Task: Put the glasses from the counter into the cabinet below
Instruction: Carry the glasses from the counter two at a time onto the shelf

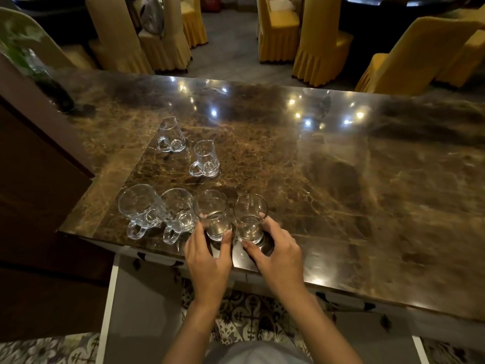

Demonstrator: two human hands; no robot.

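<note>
1. Head view: left hand point(207, 261) grips the left tumbler point(213, 216), right hand point(278, 254) grips the right tumbler point(249, 218), both standing at the counter point(341, 179) near edge.
2. Lift both straight up, apart, clear of the handled mugs point(143, 210).

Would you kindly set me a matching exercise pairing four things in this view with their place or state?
Column one:
1 left hand
2 right hand
3 far-left handled mug
4 farthest spouted jug

Column two:
A grips the right tumbler
B untouched, deepest on the counter
C grips the left tumbler
D untouched, near the front edge

Pairs: 1-C, 2-A, 3-D, 4-B
</note>
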